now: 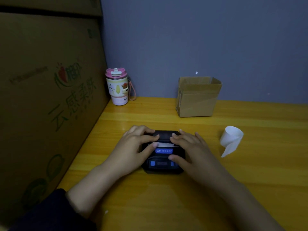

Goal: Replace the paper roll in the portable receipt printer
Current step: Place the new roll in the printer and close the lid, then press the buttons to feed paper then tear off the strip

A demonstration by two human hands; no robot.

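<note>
A head-worn camera looks down at a yellow wooden table point(216, 189) set against a grey-blue wall. At nine o'clock, filling the left edge, stands a large brown cardboard carton point(46, 97) with green printed lettering. At one o'clock, near the wall, sits a smaller open cardboard box point(197, 99). At eleven o'clock, in the corner, stands a pink-lidded tumbler point(117, 87) with a cartoon figure and a strap.

In the centre lies the task's object, a small black portable receipt printer point(162, 157), with blue buttons on its near face and a blue label above them. A short white paper strip point(164, 144) shows at its slot, just beyond the label. At three o'clock, well apart from the printer, lies a loose curl of white receipt paper point(230, 139), partly unrolled.

The left hand point(133, 147) rests on the printer's left side, fingers spread flat over the cover, not curled around anything. The right hand point(190, 150) lies on the right side likewise, thumb near the buttons, fingers extended and pressing rather than gripping.

Judging by this, the cover is being pressed shut over a roll already inside, so the task looks nearly done. The next move likely calls for even downward pressure on both sides until the cover latches, keeping the strip free in the slot.
</note>
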